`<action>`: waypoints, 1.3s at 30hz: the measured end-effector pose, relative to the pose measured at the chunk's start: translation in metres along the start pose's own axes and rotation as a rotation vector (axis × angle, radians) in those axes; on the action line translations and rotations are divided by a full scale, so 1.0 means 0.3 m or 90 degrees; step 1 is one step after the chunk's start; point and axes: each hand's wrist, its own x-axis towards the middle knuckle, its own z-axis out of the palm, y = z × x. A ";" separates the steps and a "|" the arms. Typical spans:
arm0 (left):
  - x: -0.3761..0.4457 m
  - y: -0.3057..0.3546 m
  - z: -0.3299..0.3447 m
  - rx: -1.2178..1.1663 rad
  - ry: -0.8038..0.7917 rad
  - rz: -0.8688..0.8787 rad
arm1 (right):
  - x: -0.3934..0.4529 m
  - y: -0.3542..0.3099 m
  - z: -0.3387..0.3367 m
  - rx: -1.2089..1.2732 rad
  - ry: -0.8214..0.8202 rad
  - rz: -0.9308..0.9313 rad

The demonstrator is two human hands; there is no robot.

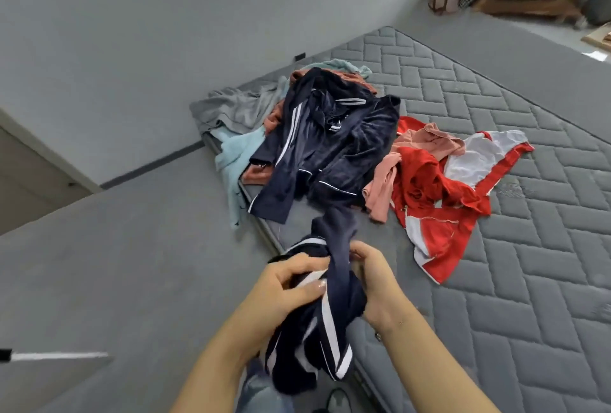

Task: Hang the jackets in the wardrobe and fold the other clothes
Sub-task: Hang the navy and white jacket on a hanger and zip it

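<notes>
I have 2 hands on the navy striped garment, bunched above the mattress corner: left hand and right hand each curl a tight grip round its cloth. I judge this the sorting step; next it needs shaking open to find an edge. The navy jacket and red garment wait beyond; open mattress lies right.
</notes>
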 end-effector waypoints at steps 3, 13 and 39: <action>-0.132 -0.029 0.022 0.119 0.013 -0.050 | -0.051 0.038 0.048 -0.010 -0.096 0.005; -0.486 -0.072 -0.197 -0.060 0.284 0.000 | -0.084 0.143 0.396 -0.155 -0.103 0.044; -1.199 -0.373 -0.889 0.252 0.717 -0.234 | -0.146 0.387 1.344 -0.495 -0.642 -0.068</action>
